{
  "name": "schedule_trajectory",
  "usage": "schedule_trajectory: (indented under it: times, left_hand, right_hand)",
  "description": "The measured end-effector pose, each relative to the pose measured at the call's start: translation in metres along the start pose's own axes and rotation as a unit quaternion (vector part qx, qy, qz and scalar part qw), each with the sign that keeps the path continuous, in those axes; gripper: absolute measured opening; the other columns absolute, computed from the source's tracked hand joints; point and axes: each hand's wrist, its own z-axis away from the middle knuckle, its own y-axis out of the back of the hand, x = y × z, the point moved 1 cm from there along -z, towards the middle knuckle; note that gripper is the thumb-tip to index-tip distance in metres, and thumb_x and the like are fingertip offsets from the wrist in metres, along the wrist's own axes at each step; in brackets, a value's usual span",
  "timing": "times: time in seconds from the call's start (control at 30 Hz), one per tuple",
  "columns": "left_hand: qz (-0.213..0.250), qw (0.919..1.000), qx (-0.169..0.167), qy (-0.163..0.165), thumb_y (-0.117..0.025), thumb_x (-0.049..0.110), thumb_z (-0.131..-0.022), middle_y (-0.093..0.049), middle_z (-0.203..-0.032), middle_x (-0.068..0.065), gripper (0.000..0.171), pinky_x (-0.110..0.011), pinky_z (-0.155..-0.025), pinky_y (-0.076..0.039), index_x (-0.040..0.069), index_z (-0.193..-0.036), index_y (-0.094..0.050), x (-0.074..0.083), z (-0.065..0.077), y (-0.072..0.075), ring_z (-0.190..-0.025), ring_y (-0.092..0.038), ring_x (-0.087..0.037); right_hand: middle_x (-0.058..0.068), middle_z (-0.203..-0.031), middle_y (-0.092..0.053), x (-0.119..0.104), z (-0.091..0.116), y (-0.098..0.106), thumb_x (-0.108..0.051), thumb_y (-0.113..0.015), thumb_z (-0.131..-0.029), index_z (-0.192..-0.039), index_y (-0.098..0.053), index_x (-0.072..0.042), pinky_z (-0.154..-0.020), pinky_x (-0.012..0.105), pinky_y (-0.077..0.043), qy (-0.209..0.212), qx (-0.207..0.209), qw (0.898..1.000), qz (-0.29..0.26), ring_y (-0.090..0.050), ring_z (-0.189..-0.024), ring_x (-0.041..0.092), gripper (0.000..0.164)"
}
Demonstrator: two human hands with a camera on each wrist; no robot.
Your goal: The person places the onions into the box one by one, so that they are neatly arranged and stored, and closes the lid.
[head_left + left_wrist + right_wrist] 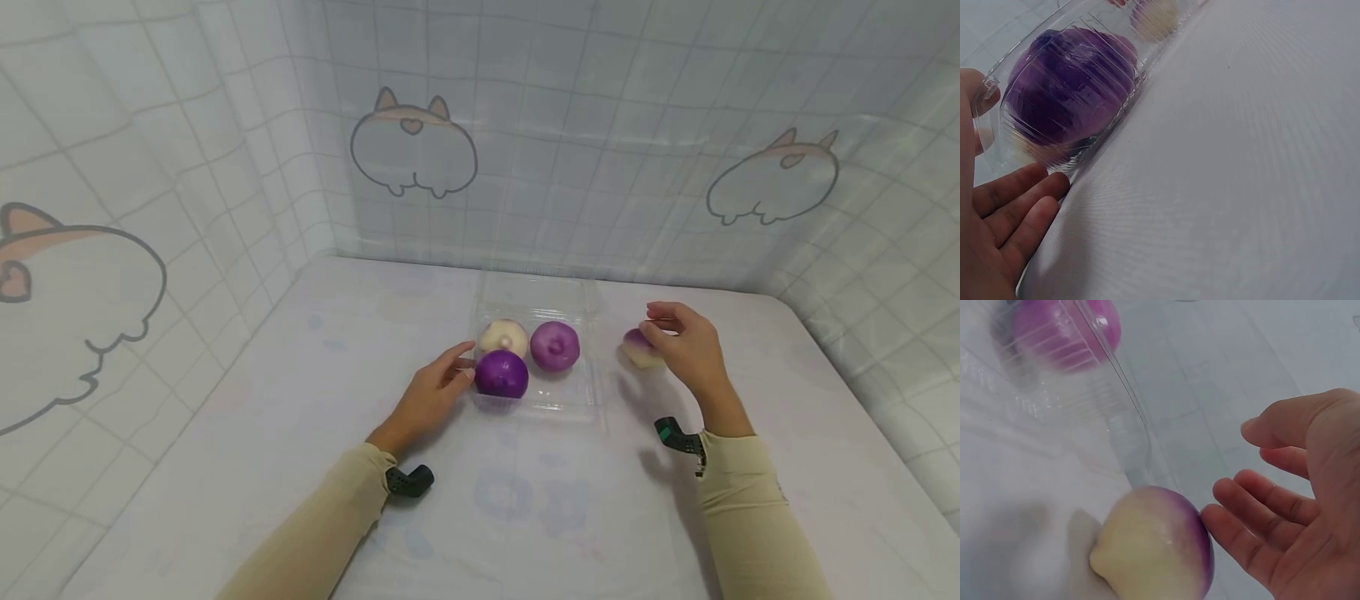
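A clear plastic clamshell container [558, 407] sits on the white-covered table with its lid folded back. Inside are a dark purple onion [502, 373], a pale onion [505, 337] and a lighter purple onion [555, 346]. At the container's left side, my left hand [435, 390] holds the rim between thumb and forefinger, the other fingers by the outer wall. Right of the container lies a half-pale, half-purple onion [1154, 547] on its side. My right hand [686, 346] is beside it, fingers loosely bent, one fingertip right at its purple end.
Behind the table hangs a white grid-patterned curtain [562, 167] with cartoon animal drawings, closing in the back and both sides. The transparent lid [536, 292] lies toward the back edge. Dark devices [410, 481] are strapped at both wrists.
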Motion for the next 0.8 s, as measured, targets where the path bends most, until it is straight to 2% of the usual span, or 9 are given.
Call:
schedule_trajectory:
  times: [0.1, 0.17, 0.43, 0.53, 0.63, 0.7, 0.8]
  left_hand:
    - [0.000, 1.0000, -0.001, -0.002, -0.055, 0.031, -0.104, -0.065, -0.128, -0.003, 0.050, -0.043, -0.100, -0.049, 0.025, -0.152, -0.044, 0.001, 0.000, 0.000, -0.115, -0.062, -0.020]
    - [-0.003, 1.0000, -0.003, -0.003, -0.055, 0.031, -0.104, -0.065, -0.128, -0.004, 0.050, -0.043, -0.100, -0.049, 0.025, -0.152, -0.044, 0.000, 0.000, 0.001, -0.115, -0.062, -0.021]
    - [-0.006, 1.0000, -0.003, -0.001, -0.055, 0.031, -0.104, -0.065, -0.127, -0.004, 0.050, -0.042, -0.099, -0.049, 0.026, -0.152, -0.044, 0.001, 0.000, 0.001, -0.114, -0.062, -0.020]
    - [-0.004, 1.0000, -0.002, 0.002, -0.055, 0.032, -0.104, -0.065, -0.127, -0.002, 0.050, -0.042, -0.099, -0.049, 0.027, -0.152, -0.044, 0.000, 0.001, 0.001, -0.113, -0.062, -0.019]
    - [-0.003, 1.0000, -0.001, 0.007, -0.055, 0.033, -0.104, -0.065, -0.127, -0.001, 0.050, -0.042, -0.099, -0.049, 0.028, -0.152, -0.044, 0.000, 0.001, 0.001, -0.113, -0.062, -0.018]
    - [-0.003, 1.0000, -0.002, 0.007, -0.055, 0.033, -0.104, -0.065, -0.127, -0.002, 0.050, -0.043, -0.099, -0.049, 0.028, -0.152, -0.044, 0.000, 0.001, 0.001, -0.113, -0.062, -0.018]
    - [-0.002, 1.0000, -0.002, 0.009, -0.055, 0.034, -0.104, -0.065, -0.126, -0.001, 0.050, -0.042, -0.099, -0.049, 0.029, -0.152, -0.044, 0.001, 0.001, 0.001, -0.113, -0.061, -0.018]
  right_hand:
    - [0.015, -0.121, -0.067, 0.002, 0.000, 0.003, -0.025, -0.068, -0.096, -0.124, -0.066, -0.001, -0.083, 0.011, -0.045, 0.001, 0.011, 1.000, -0.002, -0.061, -0.096, -0.002, 0.036]
    - [0.015, -0.121, -0.067, 0.002, 0.001, 0.006, -0.026, -0.067, -0.097, -0.124, -0.066, -0.001, -0.083, 0.011, -0.045, 0.001, 0.016, 1.000, -0.001, -0.059, -0.094, -0.007, 0.037]
    - [0.014, -0.122, -0.067, 0.009, 0.003, 0.017, -0.029, -0.066, -0.097, -0.126, -0.065, -0.002, -0.083, 0.014, -0.043, -0.011, 0.031, 0.999, 0.018, -0.055, -0.094, -0.009, 0.039]
    - [0.013, -0.122, -0.067, 0.012, 0.003, 0.019, -0.030, -0.065, -0.098, -0.126, -0.065, -0.003, -0.085, 0.017, -0.043, -0.016, 0.034, 0.999, 0.026, -0.057, -0.098, -0.003, 0.039]
    - [0.014, -0.122, -0.067, 0.014, 0.004, 0.020, -0.033, -0.064, -0.098, -0.125, -0.065, -0.003, -0.086, 0.020, -0.043, -0.024, 0.023, 0.999, 0.030, -0.060, -0.107, 0.012, 0.040]
    - [0.015, -0.123, -0.067, 0.016, 0.004, 0.020, -0.036, -0.064, -0.098, -0.126, -0.065, -0.003, -0.088, 0.025, -0.045, -0.031, 0.009, 0.999, 0.033, -0.059, -0.114, 0.022, 0.043]
    - [0.017, -0.127, -0.065, 0.020, 0.003, 0.020, -0.037, -0.065, -0.098, -0.128, -0.064, -0.004, -0.094, 0.037, -0.049, -0.030, -0.013, 0.999, 0.033, -0.057, -0.120, 0.031, 0.045]
